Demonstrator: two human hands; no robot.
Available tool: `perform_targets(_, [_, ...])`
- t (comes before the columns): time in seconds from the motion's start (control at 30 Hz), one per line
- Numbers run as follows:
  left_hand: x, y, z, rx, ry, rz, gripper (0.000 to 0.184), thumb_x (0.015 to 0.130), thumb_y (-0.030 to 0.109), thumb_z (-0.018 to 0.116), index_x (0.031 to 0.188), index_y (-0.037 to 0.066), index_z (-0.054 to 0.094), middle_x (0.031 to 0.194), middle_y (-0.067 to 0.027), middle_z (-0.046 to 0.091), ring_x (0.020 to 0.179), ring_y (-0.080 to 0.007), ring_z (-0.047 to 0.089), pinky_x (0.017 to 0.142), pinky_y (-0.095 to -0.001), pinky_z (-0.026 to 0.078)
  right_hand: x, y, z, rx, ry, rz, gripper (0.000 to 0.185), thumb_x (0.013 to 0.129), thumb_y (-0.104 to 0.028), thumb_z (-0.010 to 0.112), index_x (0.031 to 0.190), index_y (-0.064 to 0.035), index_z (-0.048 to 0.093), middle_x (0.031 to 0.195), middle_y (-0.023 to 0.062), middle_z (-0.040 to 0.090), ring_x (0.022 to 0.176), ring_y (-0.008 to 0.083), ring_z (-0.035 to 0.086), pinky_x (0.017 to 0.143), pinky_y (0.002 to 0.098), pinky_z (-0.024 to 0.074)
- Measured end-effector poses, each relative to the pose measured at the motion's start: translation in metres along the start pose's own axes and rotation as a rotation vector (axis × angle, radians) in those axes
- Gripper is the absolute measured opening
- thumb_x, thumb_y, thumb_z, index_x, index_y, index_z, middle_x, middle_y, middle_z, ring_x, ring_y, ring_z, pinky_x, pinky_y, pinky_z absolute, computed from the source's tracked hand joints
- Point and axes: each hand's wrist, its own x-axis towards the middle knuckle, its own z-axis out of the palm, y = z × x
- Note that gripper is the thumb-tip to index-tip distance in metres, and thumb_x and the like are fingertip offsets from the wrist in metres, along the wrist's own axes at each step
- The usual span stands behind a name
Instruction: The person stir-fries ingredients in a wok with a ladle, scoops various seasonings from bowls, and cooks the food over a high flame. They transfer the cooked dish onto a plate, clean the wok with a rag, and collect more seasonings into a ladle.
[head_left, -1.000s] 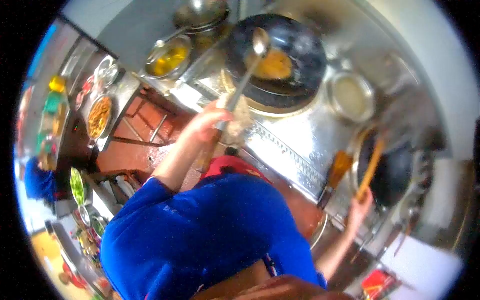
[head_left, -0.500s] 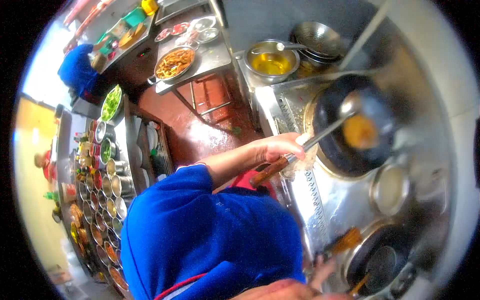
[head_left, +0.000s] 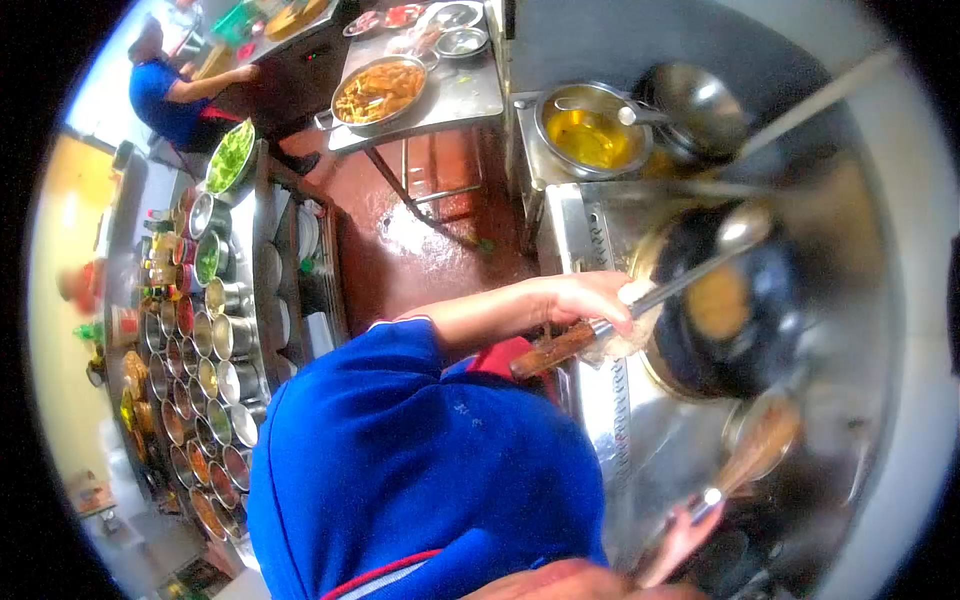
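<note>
My left hand (head_left: 590,302) is closed around a ladle (head_left: 660,292) with a wooden handle, and a pale cloth (head_left: 625,345) is bunched under its fingers at the wok's near rim. The ladle's bowl hangs over the far side of a dark wok (head_left: 690,350). A tan-brown patch (head_left: 718,302) lies in the wok; whether it is food or liquid I cannot tell. Lower down, my right hand (head_left: 688,535) grips a wok brush (head_left: 765,440) with splayed brown bristles and a shiny band. Its bristles are blurred, over a round opening in the stove top.
A bowl of yellow oil (head_left: 595,140) stands beside stacked strainers and pans (head_left: 700,105). Behind is a table with a tray of fried food (head_left: 380,92). Several metal seasoning pots (head_left: 205,370) crowd the left counter. Another person in blue (head_left: 170,100) works at the far left.
My right hand has raised the wok brush from beside the lower wok toward the upper one. The ladle's bowl has shifted outward over the wok. The view has tilted slightly.
</note>
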Motion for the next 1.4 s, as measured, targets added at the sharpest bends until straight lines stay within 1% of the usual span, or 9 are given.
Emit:
perform_targets(0.1, [0.003,0.005,-0.017,-0.044,-0.012,-0.015,0.051,0.064,0.011,0.074,0.112,0.003,0.061,0.099,-0.0049,0.067,0.09,-0.0147,0.062,0.08,-0.0301,0.052,0.063,-0.104,0.026,-0.532,-0.137,-0.415,0.081,0.069,0.007,0.057,0.147,-0.0037,0.04,0.124,0.0133,0.06,0.091,0.0222,0.063,0.087,0.0305,0.0499])
perform_targets(0.23, [0.0,0.01,-0.035,-0.025,-0.007,0.034,0.047,0.064,0.006,0.073,0.109,0.003,0.062,0.097,-0.0049,0.066,0.089,-0.0151,0.062,0.078,-0.0316,0.052,0.149,-0.217,0.081,-0.943,-0.687,-0.066,0.073,0.068,0.002,0.058,0.14,0.0032,0.048,0.105,0.013,0.069,0.088,0.0234,0.065,0.087,0.0307,0.0495])
perform_targets(0.27, [-0.002,0.01,-0.037,-0.013,0.009,0.042,0.047,0.063,0.005,0.072,0.109,0.003,0.061,0.096,-0.0046,0.066,0.089,-0.0148,0.061,0.077,-0.0316,0.051,0.177,-0.209,0.095,-1.018,-0.756,-0.24,0.07,0.07,0.0,0.059,0.14,-0.0011,0.05,0.105,0.0131,0.069,0.089,0.0226,0.065,0.085,0.0309,0.0498])
perform_targets(0.53, [-0.007,0.024,-0.056,0.004,0.06,-0.005,0.048,0.061,0.008,0.071,0.108,0.003,0.06,0.094,-0.0033,0.063,0.088,-0.0135,0.058,0.074,-0.0322,0.051,0.254,-0.15,0.231,-1.095,-0.437,-0.486,0.068,0.078,-0.014,0.06,0.144,-0.007,0.045,0.101,0.0296,0.067,0.096,0.0456,0.064,0.083,0.0465,0.0507])
perform_targets(0.7, [-0.003,0.031,-0.072,0.123,0.076,-0.017,0.047,0.062,0.005,0.071,0.107,0.004,0.06,0.093,-0.0024,0.063,0.086,-0.0131,0.056,0.073,-0.0324,0.05,0.197,-0.164,0.13,-1.237,-0.803,-0.403,0.071,0.08,-0.017,0.065,0.147,-0.0087,0.043,0.103,0.0226,0.07,0.093,0.0399,0.067,0.085,0.043,0.0519])
perform_targets(0.73, [-0.003,0.035,-0.073,0.175,0.103,-0.022,0.046,0.063,0.007,0.071,0.108,0.004,0.06,0.093,-0.0024,0.063,0.086,-0.0133,0.056,0.073,-0.0322,0.05,0.235,-0.139,0.118,-1.128,-0.777,-0.665,0.072,0.08,-0.016,0.065,0.148,-0.0086,0.042,0.102,0.022,0.07,0.092,0.0388,0.068,0.085,0.0425,0.0527])
perform_targets(0.87, [-0.003,0.031,-0.085,0.069,0.048,-0.067,0.053,0.066,0.013,0.075,0.115,0.005,0.059,0.097,-0.0031,0.065,0.089,-0.0131,0.059,0.077,-0.0325,0.052,0.287,-0.147,0.158,-1.173,-0.568,-0.26,0.077,0.081,-0.016,0.065,0.151,-0.009,0.033,0.105,0.0209,0.07,0.089,0.0365,0.069,0.083,0.0455,0.0549])
perform_targets(1.13, [-0.018,0.074,-0.084,0.177,0.293,-0.142,0.065,0.062,0.007,0.077,0.124,0.002,0.058,0.108,-0.0045,0.063,0.1,-0.0157,0.058,0.093,-0.0303,0.046,0.219,-0.17,0.15,-1.487,-0.768,-0.333,0.084,0.074,-0.012,0.064,0.152,-0.0208,0.035,0.104,0.0272,0.065,0.097,0.04,0.066,0.084,0.0504,0.0537])
perform_targets(1.4, [-0.006,0.078,-0.063,0.013,0.276,-0.142,0.069,0.061,0.002,0.075,0.127,-0.001,0.057,0.111,-0.0056,0.065,0.103,-0.0177,0.061,0.096,-0.0317,0.046,0.272,-0.138,0.229,-1.235,-0.396,-0.243,0.079,0.078,-0.016,0.064,0.151,-0.0219,0.035,0.089,0.0212,0.07,0.084,0.0405,0.067,0.079,0.0487,0.0537])
